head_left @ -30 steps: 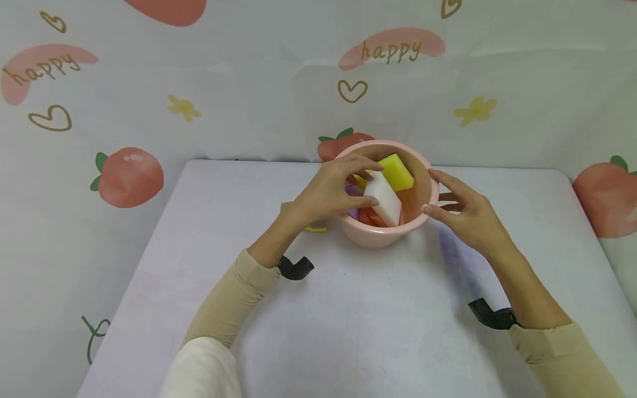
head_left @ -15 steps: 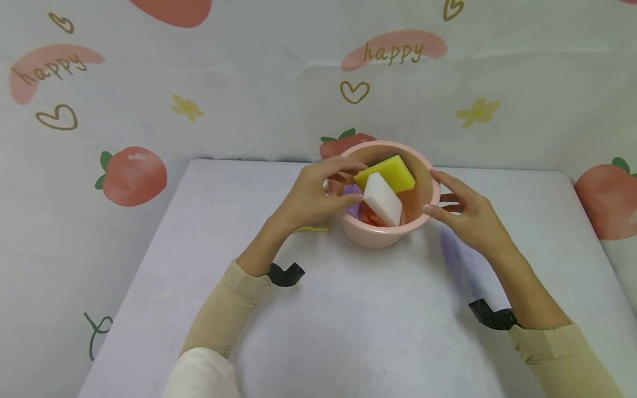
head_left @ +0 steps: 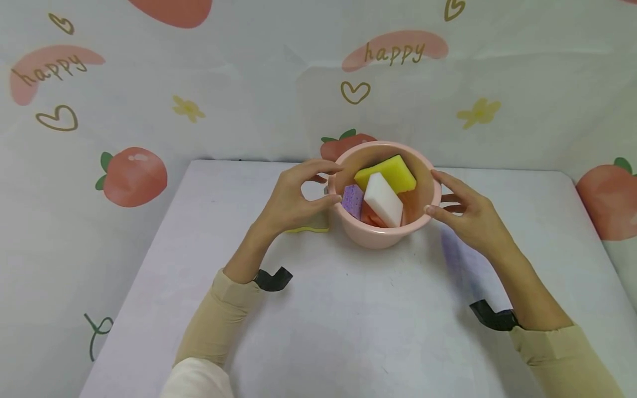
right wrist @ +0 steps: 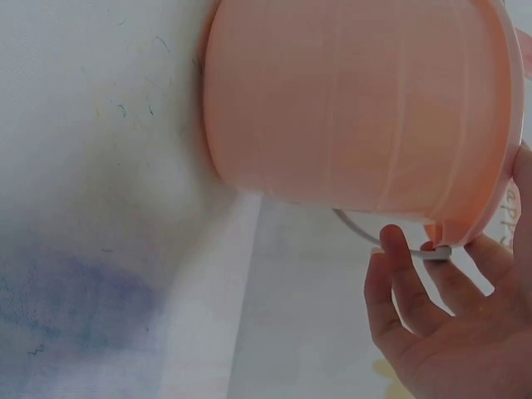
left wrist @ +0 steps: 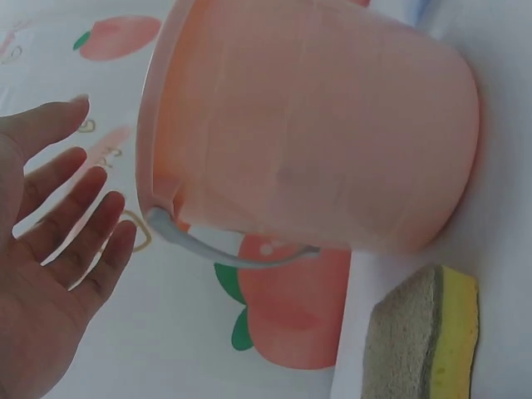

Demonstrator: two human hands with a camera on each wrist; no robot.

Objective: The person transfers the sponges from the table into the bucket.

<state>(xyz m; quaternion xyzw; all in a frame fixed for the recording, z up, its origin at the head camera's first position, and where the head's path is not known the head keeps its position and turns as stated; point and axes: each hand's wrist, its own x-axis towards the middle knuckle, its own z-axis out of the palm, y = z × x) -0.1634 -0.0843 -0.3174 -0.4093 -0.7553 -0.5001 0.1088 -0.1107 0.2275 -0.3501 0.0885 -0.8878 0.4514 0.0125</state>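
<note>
A pink bucket (head_left: pixel 373 237) stands upright on the table. Inside it are a yellow sponge (head_left: pixel 390 172), a white sponge block (head_left: pixel 382 200) and a purple sponge (head_left: pixel 353 200). My left hand (head_left: pixel 298 196) is beside the bucket's left rim, fingers spread; the left wrist view shows its palm holding nothing. On the opposite side, my right hand (head_left: pixel 470 213) holds the rim, with thumb and forefinger at its edge and the other fingers curled under it near the grey handle (right wrist: pixel 357 229). Another sponge (left wrist: pixel 420 332), yellow with a grey scouring side, lies on the table by the bucket, partly hidden by my left hand in the head view.
The white table (head_left: pixel 358 320) ends at the back against a wall covering (head_left: pixel 259 83) printed with fruit, hearts and flowers. A bluish-purple stain (head_left: pixel 458 257) marks the table right of the bucket. Something reddish (head_left: pixel 373 215) lies at the bucket's bottom.
My left hand has let go of the white sponge block and drawn out leftward to the bucket's left rim. The block stays in the bucket. My right hand keeps its place.
</note>
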